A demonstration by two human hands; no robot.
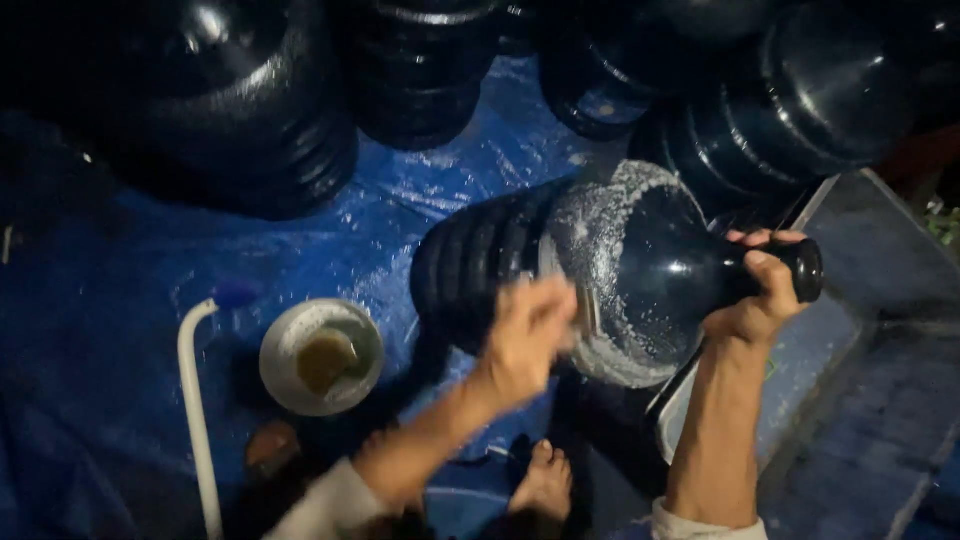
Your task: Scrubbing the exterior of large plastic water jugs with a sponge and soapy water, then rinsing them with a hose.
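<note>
**Soap on the shoulder of the big bottle**

We saw a large dark water bottle (560, 270) lying on its side over the blue tarp (130, 300), its neck pointing right. The right hand (765, 290) was clenched around the neck. The left hand (530, 335) pressed against the bottle's shoulder, blurred; we could not tell what it gripped, if anything. White suds ringed that shoulder, so we judged the scrubbing partly done, with the ribbed body still looking dry and no rinse yet. A white bowl (285, 370) near the left hand held a brownish lump in liquid. More dark bottles (250, 110) stood behind, their contents unseen.
</note>
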